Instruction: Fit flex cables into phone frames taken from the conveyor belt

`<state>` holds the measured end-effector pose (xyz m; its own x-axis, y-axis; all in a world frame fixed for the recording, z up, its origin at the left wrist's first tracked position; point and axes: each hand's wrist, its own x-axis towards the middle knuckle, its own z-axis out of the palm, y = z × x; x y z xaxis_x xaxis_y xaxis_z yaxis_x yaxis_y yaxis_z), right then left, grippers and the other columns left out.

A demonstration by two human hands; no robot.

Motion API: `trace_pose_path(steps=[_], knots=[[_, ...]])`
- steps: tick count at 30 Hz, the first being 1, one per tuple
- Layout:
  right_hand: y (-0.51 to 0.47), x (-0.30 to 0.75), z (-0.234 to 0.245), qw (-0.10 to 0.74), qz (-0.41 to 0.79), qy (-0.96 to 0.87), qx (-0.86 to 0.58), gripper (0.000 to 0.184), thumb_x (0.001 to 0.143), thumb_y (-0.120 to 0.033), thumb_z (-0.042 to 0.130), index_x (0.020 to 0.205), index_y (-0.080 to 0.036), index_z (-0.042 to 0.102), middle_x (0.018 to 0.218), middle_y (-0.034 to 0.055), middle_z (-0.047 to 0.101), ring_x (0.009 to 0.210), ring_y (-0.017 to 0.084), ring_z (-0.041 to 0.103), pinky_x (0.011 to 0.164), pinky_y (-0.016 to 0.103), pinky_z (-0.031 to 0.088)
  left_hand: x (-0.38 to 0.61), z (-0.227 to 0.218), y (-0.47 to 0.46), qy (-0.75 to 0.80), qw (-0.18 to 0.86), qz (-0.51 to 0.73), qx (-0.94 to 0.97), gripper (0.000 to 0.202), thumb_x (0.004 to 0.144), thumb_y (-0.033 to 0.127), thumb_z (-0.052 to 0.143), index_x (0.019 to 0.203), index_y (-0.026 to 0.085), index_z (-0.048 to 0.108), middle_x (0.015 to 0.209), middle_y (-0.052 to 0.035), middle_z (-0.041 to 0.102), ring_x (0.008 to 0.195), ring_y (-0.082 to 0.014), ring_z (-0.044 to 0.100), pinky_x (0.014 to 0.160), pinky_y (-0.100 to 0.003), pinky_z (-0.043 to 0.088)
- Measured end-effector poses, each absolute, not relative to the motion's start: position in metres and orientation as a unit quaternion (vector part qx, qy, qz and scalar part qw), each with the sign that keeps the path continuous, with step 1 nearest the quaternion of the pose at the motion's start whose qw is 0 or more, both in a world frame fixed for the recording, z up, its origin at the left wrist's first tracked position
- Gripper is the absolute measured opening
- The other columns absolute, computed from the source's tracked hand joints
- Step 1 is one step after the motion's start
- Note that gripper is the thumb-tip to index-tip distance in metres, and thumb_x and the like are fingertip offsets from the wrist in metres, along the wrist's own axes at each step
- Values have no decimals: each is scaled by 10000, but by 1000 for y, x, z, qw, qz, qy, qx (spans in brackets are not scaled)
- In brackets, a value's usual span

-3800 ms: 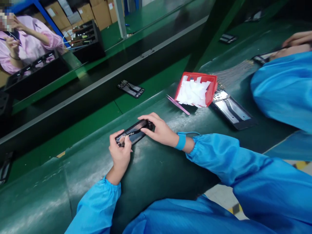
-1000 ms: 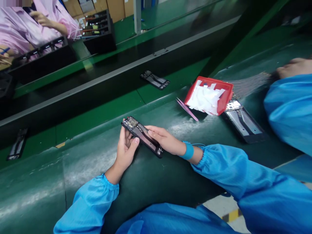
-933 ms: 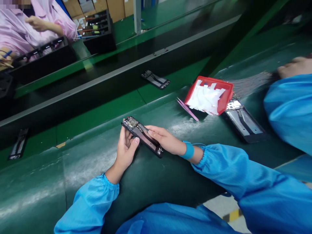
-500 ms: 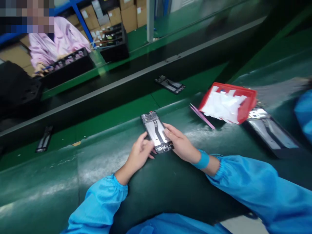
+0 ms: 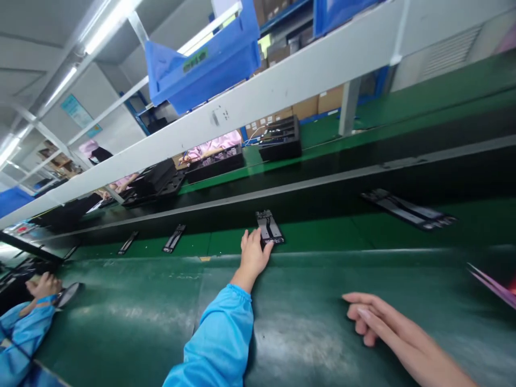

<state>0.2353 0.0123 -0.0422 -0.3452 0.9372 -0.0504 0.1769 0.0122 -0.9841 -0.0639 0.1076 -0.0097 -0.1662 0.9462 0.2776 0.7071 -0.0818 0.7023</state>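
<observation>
A phone mid-frame (image 5: 271, 228), with a silver plate and a black flex cable, lies flat on the green strip beyond the worktop edge. My left hand (image 5: 253, 255) reaches over to it, fingers spread, index finger by its left side and thumb at its near end. Whether the fingertips still press on it is hard to tell. Lower right, my right hand (image 5: 374, 322) hovers above the green worktop (image 5: 306, 301). Its fingers are loosely bent with nothing visible in them.
Another phone mid-frame (image 5: 409, 208) lies to the right on the strip; more lie leftward. Pink tweezers (image 5: 492, 285) are at the right edge. A white rail (image 5: 282, 91) with a blue bin (image 5: 205, 59) crosses above. A co-worker's hand (image 5: 43, 285) is at far left.
The phone mid-frame went from both my hands onto the green strip. My right hand let go and drew back to the right. The view has lifted and swung left.
</observation>
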Motion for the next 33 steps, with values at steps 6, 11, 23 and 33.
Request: trace_pose_path(steps=[6, 11, 23, 33], knots=[[1, 232, -32, 303, 442, -736, -413, 470, 1011, -667, 484, 1069, -247, 686, 994, 96, 713, 846, 249, 702, 741, 328, 598, -57, -29, 92, 585, 37, 395, 707, 336, 965, 240, 630, 1299, 212, 652, 1365, -107, 673, 1389, -280, 541, 1200, -498, 435], [-6, 226, -17, 282, 408, -790, -360, 375, 1088, -494, 405, 1004, -249, 676, 960, 72, 664, 838, 223, 662, 769, 330, 541, -57, -28, 93, 573, 61, 419, 702, 162, 973, 212, 612, 1091, 212, 723, 1116, -75, 754, 1102, -226, 678, 1026, -410, 541], [-4, 222, -13, 290, 402, -793, -355, 325, 1081, -390, 410, 948, -218, 651, 919, 64, 622, 794, 207, 616, 720, 323, 488, -60, -11, 89, 600, 7, 445, 665, 275, 1006, 372, 523, 987, 178, 716, 994, -108, 606, 997, -242, 596, 926, -378, 487], [-5, 223, -11, 298, 404, -789, -353, 291, 1068, -362, 443, 932, -213, 653, 919, 66, 613, 802, 203, 612, 716, 311, 492, -50, -15, 89, 575, 106, 240, 775, 166, 990, 255, 575, 983, 235, 740, 732, 16, 643, 705, -149, 603, 679, -248, 408]])
